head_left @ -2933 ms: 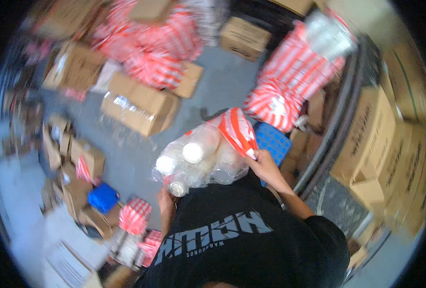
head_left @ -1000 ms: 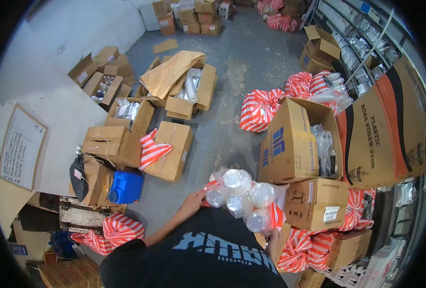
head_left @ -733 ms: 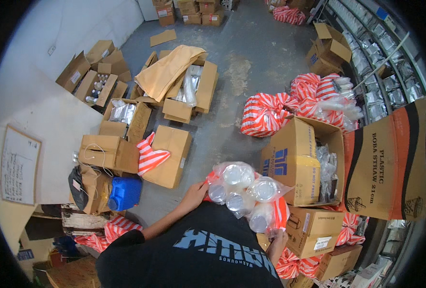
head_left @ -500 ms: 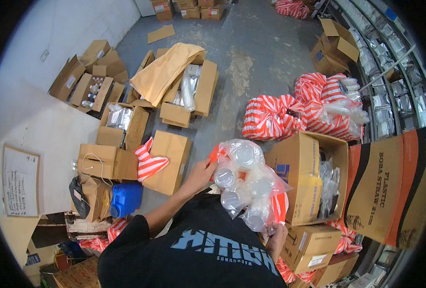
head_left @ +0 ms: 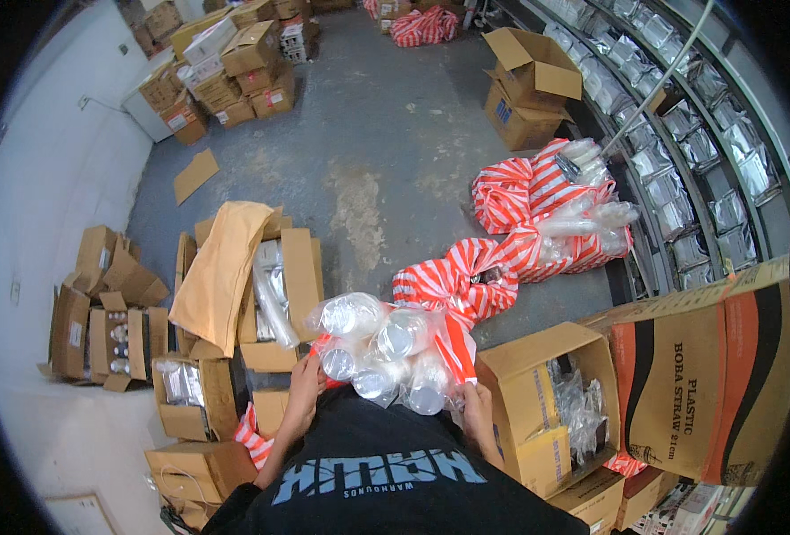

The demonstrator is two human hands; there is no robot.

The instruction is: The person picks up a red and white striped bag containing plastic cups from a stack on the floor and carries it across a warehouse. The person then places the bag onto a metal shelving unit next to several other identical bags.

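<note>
Against my front I carry a red-and-white striped plastic bag (head_left: 456, 346) by its sides. Out of its open mouth rise several stacks of round, clear-wrapped plastic containers (head_left: 402, 333), their pale circular ends facing up. My left hand (head_left: 305, 385) is closed on the bag's left edge, where a bit of red shows by the fingers. On the other side my right hand (head_left: 477, 412) grips the striped edge, beside an open carton (head_left: 524, 357) with clear-wrapped goods inside. The bag's bottom is hidden behind the containers and my shirt.
Full striped bags (head_left: 537, 241) lie on the floor ahead to the right. Metal shelves (head_left: 671, 169) with silvery packs line the right wall. Open cartons (head_left: 301, 267) stand at left, one under a tan sheet (head_left: 221, 272). Stacked boxes (head_left: 252, 58) stand farther back.
My view has swung so the room's far end shows more. The bag has come level in front of me, with both hands still on it; my right hand has risen beside it.
</note>
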